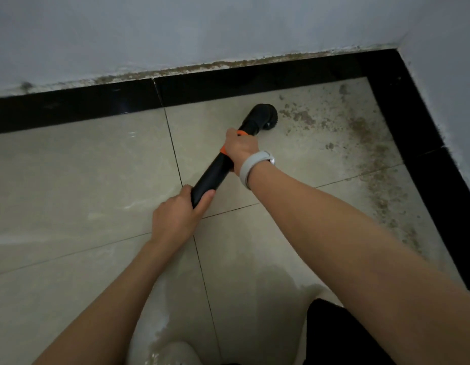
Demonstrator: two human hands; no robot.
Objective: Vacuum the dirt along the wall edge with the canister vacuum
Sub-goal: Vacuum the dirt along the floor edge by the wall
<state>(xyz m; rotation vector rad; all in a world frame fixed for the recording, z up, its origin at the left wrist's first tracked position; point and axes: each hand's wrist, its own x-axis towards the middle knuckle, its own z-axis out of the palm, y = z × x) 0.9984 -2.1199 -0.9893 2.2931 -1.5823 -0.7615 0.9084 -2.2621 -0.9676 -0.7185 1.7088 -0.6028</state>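
Here both hands' fingers (232, 135) wrap the vacuum wand (215, 172), brush head (265, 114) beside dirt (302, 117).

Beige tiled floor (70, 180), black skirting (70, 109), pale walls (149, 27), dim light

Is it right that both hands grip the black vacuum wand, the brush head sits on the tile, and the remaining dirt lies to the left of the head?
Not quite. The head view shows the dirt lying to the right of the brush head, toward the corner. The rest holds: the left hand and right hand grip the wand.
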